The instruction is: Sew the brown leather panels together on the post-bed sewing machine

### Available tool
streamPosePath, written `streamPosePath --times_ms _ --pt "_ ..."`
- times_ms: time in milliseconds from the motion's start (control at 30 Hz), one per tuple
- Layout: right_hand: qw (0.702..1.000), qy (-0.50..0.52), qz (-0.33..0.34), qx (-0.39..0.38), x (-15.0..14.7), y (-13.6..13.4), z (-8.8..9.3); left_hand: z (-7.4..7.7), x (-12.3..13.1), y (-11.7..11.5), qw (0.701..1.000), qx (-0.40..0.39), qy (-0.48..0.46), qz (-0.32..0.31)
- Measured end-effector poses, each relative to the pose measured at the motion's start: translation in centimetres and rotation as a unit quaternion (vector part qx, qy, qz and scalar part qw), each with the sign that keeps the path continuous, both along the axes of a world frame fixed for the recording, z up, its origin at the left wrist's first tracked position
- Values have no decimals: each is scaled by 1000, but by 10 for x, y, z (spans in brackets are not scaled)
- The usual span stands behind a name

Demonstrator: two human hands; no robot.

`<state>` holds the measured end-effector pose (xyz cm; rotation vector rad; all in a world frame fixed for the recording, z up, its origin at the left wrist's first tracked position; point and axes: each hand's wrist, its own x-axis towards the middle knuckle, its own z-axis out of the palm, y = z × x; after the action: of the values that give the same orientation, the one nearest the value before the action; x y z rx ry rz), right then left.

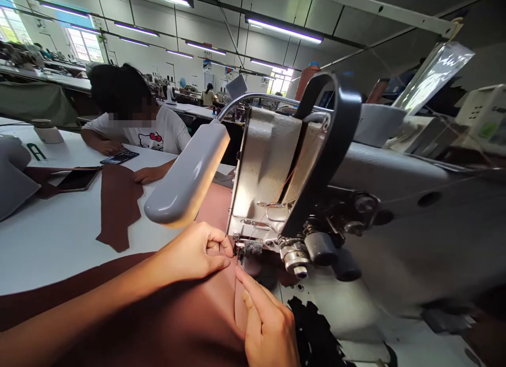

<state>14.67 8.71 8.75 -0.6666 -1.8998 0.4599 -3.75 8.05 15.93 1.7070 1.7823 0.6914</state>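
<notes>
Brown fabric (190, 314) lies on the white table under the head of a grey sewing machine (276, 172). My left hand (193, 251) is closed in a pinch right beside the needle and presser foot (243, 248); what it pinches is too small to make out. My right hand (266, 325) rests on the fabric just in front of the foot, its index finger stretched toward the needle and the other fingers curled in.
A grey gooseneck lamp (187, 177) hangs just above my left hand. More brown fabric pieces (118, 203) and a phone (118, 157) lie on the table (59, 235). A person in a white shirt (158, 135) sits across it. Black fabric (312, 335) lies at lower right.
</notes>
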Motion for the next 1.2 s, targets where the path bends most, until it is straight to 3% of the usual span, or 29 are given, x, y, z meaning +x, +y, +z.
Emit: streamPosePath --times_ms 100,200,800,1200 --pt "999 -25 16 41 1 3 12 3 1 0 1000 -3 4 -1" --pt "999 -31 9 28 2 4 19 7 3 0 1000 -10 8 -4" --pt "998 -61 12 -8 9 7 27 9 7 -1 998 26 57 -16" --pt "997 -43 27 -56 11 5 7 11 10 -5 997 32 69 -16"
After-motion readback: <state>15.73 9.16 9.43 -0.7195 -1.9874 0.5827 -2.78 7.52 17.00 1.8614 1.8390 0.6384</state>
